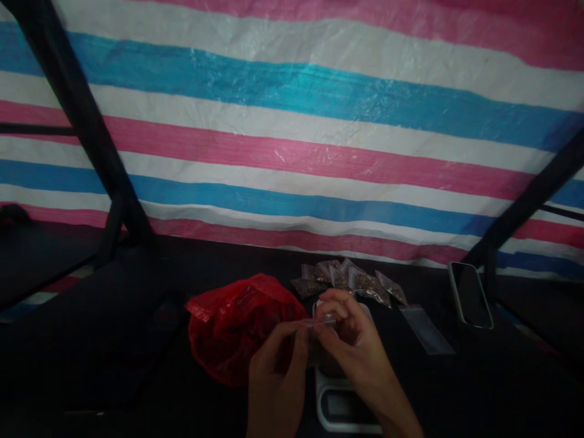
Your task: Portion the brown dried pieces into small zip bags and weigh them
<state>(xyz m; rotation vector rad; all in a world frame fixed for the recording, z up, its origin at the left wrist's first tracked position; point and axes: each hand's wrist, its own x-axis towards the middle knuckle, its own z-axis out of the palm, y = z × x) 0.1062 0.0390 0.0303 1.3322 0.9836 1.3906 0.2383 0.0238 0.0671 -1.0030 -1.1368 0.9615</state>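
Observation:
A small clear zip bag (314, 321) is pinched along its top edge between my two hands. My left hand (280, 359) grips the left side with thumb and finger; my right hand (349, 340) grips the right side, its other fingers curled. What the bag contains is mostly hidden behind my hands. Below my hands is a white digital scale (323, 401), partly covered by my right forearm. An open red plastic bag (237, 322) stands left of my hands, its contents too dark to make out. Behind them lie several filled zip bags (367, 285) with brownish bits inside.
A flat zip bag (426, 331) lies on the black table (511, 377) to the right, near a phone (471, 295). Dark slanted frame bars (86, 121) rise at both sides, before a striped plastic sheet (310, 146).

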